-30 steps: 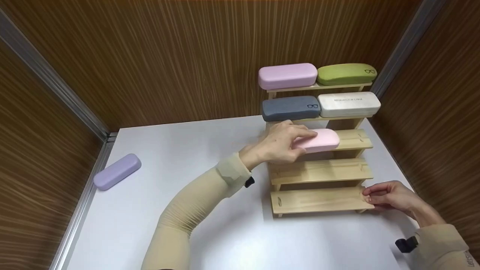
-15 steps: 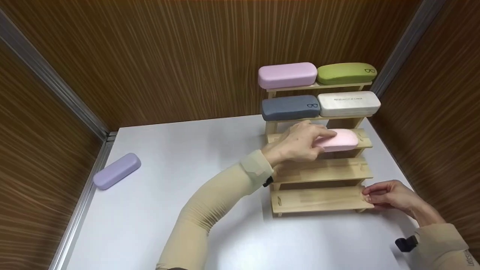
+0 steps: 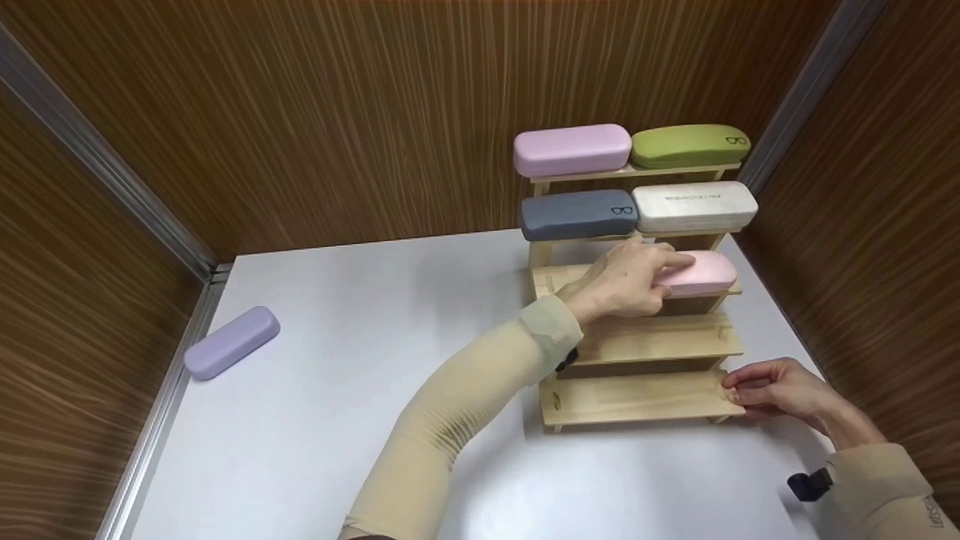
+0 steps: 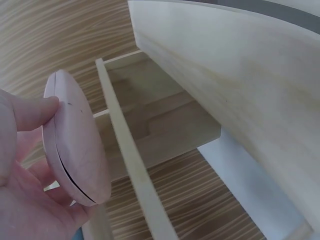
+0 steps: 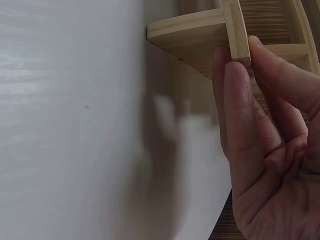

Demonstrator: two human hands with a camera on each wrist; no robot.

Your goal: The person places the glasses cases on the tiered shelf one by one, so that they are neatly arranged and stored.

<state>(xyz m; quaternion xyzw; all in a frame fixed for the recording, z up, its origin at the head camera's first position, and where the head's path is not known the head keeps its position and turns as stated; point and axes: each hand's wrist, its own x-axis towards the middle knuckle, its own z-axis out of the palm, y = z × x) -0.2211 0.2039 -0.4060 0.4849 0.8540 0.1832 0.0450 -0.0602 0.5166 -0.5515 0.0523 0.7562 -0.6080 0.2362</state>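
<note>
My left hand (image 3: 626,279) grips a pink glasses case (image 3: 701,273) by its left end, over the right part of the third shelf from the top. In the left wrist view the thumb lies on one side of the pink case (image 4: 80,135), with fingers curled under it. At the front right corner of the stepped wooden rack (image 3: 634,397), my right hand (image 3: 787,394) pinches the end of the lowest shelf. The right wrist view shows thumb and fingers on either side of that shelf end (image 5: 237,35).
On the top shelf sit a lilac-pink case (image 3: 572,150) and a green case (image 3: 691,146). Below them are a dark blue case (image 3: 579,215) and a white case (image 3: 695,206). A purple case (image 3: 232,343) lies on the white table (image 3: 337,315) at far left. Wood-grain walls surround it.
My left hand has carried the pink case rightward along the third shelf, toward its right end. The right hand keeps its place on the lowest shelf.
</note>
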